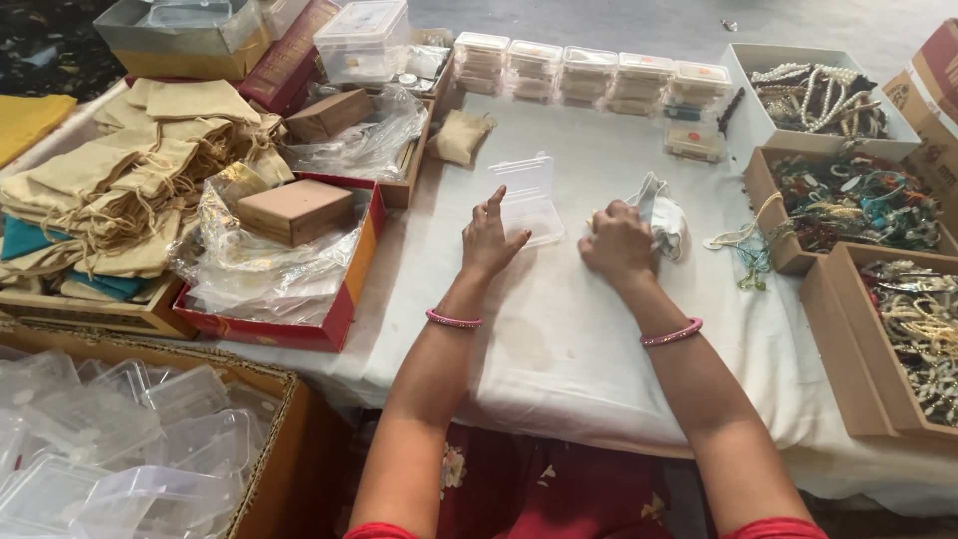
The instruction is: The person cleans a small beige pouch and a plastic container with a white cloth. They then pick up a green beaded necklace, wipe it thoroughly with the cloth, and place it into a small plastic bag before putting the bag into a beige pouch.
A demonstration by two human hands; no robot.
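Left hand [489, 240] open, fingers spread, fingertips touching open clear plastic box [527, 200] at table centre. Right hand [619, 242] closed around white cloth [667, 215], just right of box. Cardboard trays of beads [848, 200] far right; stacked lidded boxes [589, 75] far side.

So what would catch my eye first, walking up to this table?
Probably the two hands at the centre: the left hand rests on an open clear plastic box, the right hand grips white cloth. Then the cardboard boxes of beaded jewellery at right.
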